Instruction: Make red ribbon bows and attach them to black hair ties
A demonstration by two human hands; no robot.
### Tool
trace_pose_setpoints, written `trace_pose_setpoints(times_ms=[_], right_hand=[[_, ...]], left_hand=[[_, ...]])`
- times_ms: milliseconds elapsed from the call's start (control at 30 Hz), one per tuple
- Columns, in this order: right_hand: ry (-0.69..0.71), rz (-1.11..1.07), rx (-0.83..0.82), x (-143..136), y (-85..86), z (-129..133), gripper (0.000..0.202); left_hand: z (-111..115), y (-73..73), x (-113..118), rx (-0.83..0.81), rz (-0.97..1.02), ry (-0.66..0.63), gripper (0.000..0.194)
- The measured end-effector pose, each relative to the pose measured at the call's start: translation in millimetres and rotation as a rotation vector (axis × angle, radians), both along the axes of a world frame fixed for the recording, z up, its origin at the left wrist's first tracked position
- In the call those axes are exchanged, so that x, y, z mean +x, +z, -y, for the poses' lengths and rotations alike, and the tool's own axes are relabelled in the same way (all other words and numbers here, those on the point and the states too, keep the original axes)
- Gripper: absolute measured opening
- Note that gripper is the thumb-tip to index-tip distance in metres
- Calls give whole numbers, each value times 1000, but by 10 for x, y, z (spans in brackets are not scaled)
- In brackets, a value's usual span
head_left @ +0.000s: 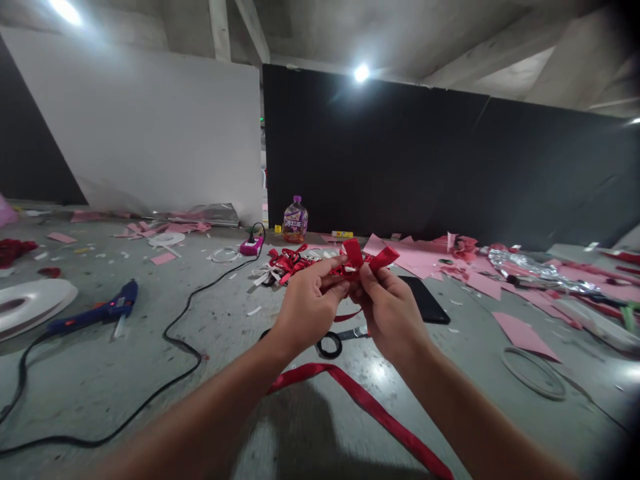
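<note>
Both my hands meet at the middle of the view, above the grey table. My left hand (pixel 313 297) pinches the left part of a red ribbon bow (pixel 353 253). My right hand (pixel 393 300) grips its right side, with two red loops standing up above the fingers. A long red ribbon (pixel 370 403) lies on the table below my wrists. Black-handled scissors (pixel 330 345) lie under my hands, partly hidden. Behind my left hand is a pile of red and white ribbon pieces (pixel 287 262).
A blue glue gun (pixel 103 310) and a white spool (pixel 35 303) lie left, with a black cord (pixel 187 300) running across. Behind stand a purple-capped bottle (pixel 295 221) and a magenta power socket (pixel 251 247). At right are a black tablet-like slab (pixel 425 303) and pink paper (pixel 525 333).
</note>
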State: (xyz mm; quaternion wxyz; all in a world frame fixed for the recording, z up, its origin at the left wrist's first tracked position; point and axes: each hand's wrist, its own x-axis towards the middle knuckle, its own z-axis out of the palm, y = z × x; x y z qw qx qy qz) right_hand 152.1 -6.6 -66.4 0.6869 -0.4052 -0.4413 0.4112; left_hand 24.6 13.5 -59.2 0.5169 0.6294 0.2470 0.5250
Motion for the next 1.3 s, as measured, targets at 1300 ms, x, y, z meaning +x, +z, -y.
trace_pose_setpoints(times_ms=[1300], right_hand=[[85, 103, 74, 19, 138, 107, 21]], left_hand=[[-36, 7, -29, -180, 273, -29, 17]])
